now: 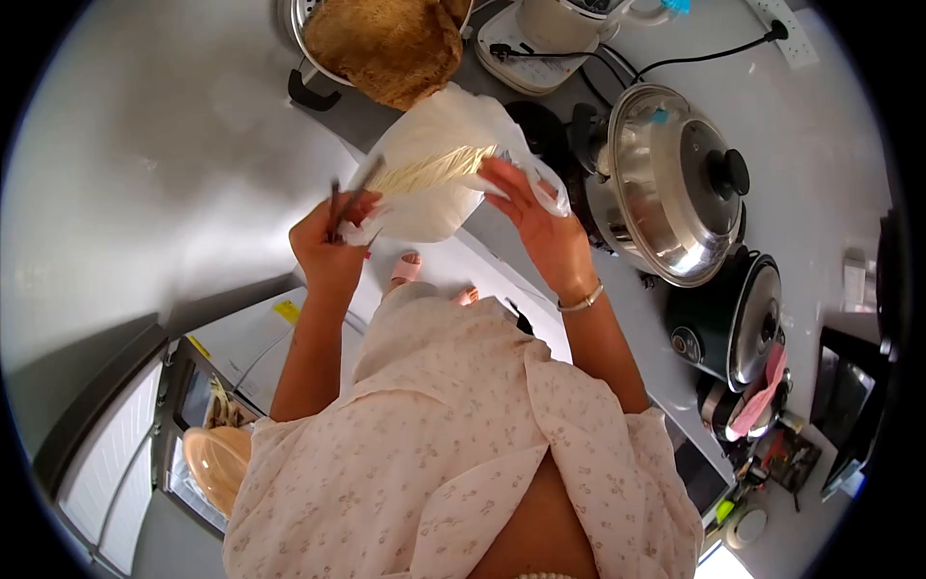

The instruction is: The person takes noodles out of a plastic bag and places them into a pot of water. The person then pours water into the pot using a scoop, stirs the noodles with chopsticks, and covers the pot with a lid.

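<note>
A white plastic bag is stretched between my two hands, its mouth facing up. Inside lie thin pale-yellow strands, bundled lengthwise; their kind is unclear. My left hand is closed around a dark slim tool with two thin parts, too blurred to name, and touches the bag's left edge. On the other side, my right hand grips the bag's right edge, its fingers reaching over the opening. Just beyond the bag, a large brown crinkled piece fills a metal steamer pot.
Along the counter at right stand a lidded steel pot, a dark green cooker and a pink cloth. A white appliance base with cords sits at the back. An orange basin rests on a lower-left shelf.
</note>
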### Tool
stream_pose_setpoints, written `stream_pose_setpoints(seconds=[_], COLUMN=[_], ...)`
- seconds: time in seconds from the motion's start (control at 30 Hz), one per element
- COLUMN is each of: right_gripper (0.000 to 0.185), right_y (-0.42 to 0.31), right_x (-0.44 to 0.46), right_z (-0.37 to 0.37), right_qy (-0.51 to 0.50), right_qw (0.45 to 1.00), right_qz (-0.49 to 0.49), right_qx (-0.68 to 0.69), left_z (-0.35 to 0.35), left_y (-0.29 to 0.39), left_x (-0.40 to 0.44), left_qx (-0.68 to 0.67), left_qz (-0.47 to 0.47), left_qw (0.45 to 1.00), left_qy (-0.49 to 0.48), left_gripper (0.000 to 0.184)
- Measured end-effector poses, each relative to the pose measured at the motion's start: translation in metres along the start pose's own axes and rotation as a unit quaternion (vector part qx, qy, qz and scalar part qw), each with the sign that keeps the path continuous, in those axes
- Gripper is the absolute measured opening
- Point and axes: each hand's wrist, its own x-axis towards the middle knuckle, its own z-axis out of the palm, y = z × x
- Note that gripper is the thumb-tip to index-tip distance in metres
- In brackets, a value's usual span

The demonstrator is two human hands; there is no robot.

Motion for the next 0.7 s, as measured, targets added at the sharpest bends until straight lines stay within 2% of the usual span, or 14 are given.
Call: stream_pose_setpoints(seconds=[0.03, 0.1, 0.13, 0.17, 0.23, 0.3, 0.33, 0.37, 0.4, 0.43, 0.47, 0.5, 0.6, 0.7], right_gripper=[0.070, 0.065, 0.059, 0.049, 0.042, 0.040, 0.033, 0.033, 0.034, 0.042, 0.062, 0.062, 0.088, 0.087], right_y=[0.002, 0.003, 0.015, 0.010, 0.015, 0.011, -0.005, -0.012, -0.017, -0.019, -0.009, -0.008, -0.009, -0.018], right_x=[0.008, 0.028, 0.038, 0.039, 0.041, 0.031, 0.025, 0.022, 0.017, 0.012, 0.010, 0.012, 0.022, 0.037], right_z=[0.006, 0.020, 0.011, 0.008, 0.008, 0.008, 0.008, 0.007, 0.006, 0.004, -0.009, -0.009, -0.003, 0.001], right_qy=[0.009, 0.010, 0.003, -0.051, -0.090, 0.033, 0.025, 0.030, 0.034, 0.039, 0.032, 0.038, 0.153, 0.254], right_qw=[1.000, 0.992, 0.974, 0.835, 0.670, 0.708, 0.711, 0.710, 0.748, 0.782, 0.786, 0.785, 0.887, 0.875], right_qz=[0.001, -0.044, 0.017, -0.054, 0.022, -0.028, 0.037, 0.043, 0.085, 0.126, 0.099, 0.101, 0.046, 0.056], right_qx=[0.000, -0.114, -0.224, -0.545, -0.737, -0.704, -0.701, -0.702, -0.657, -0.609, -0.609, -0.610, -0.432, -0.408], left_z=[-0.005, -0.014, -0.018, -0.022, -0.030, -0.042, -0.044, -0.046, -0.046, -0.046, -0.044, -0.043, -0.041, -0.039], left_y=[-0.004, -0.005, 0.001, 0.003, -0.003, -0.002, -0.003, -0.005, -0.007, -0.009, -0.012, -0.014, -0.007, -0.009], left_x=[0.002, 0.011, 0.018, 0.023, 0.027, 0.030, 0.032, 0.033, 0.034, 0.036, 0.039, 0.042, 0.048, 0.052], left_qx=[0.010, 0.014, 0.028, 0.041, -0.008, -0.004, -0.008, -0.019, -0.029, -0.033, -0.050, -0.068, -0.059, -0.077], left_qz=[0.029, 0.066, 0.114, 0.162, 0.113, 0.034, 0.031, 0.031, 0.031, 0.029, 0.074, 0.121, 0.148, 0.167], left_qw=[0.999, 0.996, 0.989, 0.980, 0.986, 0.981, 0.980, 0.975, 0.969, 0.967, 0.955, 0.941, 0.921, 0.905], left_qy=[-0.038, -0.066, -0.085, -0.105, -0.124, -0.192, -0.197, -0.219, -0.242, -0.250, -0.281, -0.310, -0.354, -0.385], left_gripper=[0.030, 0.028, 0.028, 0.027, 0.031, 0.042, 0.042, 0.050, 0.059, 0.059, 0.057, 0.061, 0.064, 0.068])
